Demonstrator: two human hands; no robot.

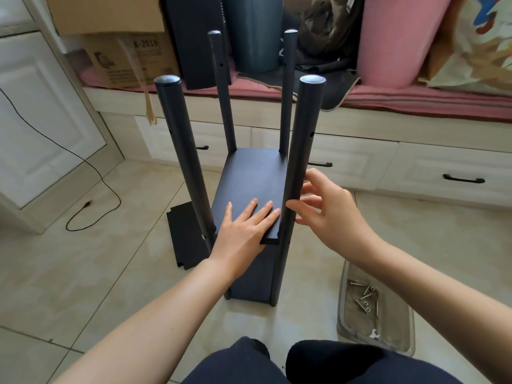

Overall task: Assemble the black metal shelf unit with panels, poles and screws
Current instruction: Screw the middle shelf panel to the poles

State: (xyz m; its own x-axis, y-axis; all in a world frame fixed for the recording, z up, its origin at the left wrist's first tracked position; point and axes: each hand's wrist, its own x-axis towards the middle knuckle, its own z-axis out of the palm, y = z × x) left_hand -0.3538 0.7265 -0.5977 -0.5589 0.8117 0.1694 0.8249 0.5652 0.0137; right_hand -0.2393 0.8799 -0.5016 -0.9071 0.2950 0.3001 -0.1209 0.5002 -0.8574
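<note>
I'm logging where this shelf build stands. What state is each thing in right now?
shelf panel: seated level between four upright poles
near right pole: upright
left hand: flat on the panel
right hand: fingers at the pole, loose
spare panel: flat on floor
screws: loose in tray

A brown cardboard box [130,60] is sitting at the far left of the scene, on the cushioned bench, and it is carrying the only print that can be read. Near its top edge, dark characters are showing "X-2019"; whatever comes before the X is being cut off by a strip of tape. Below that, several lines of smaller print and a round logo are appearing on the box face, but they are too blurred to make out. Nothing else in view is showing legible words, numbers or brand names.
</note>
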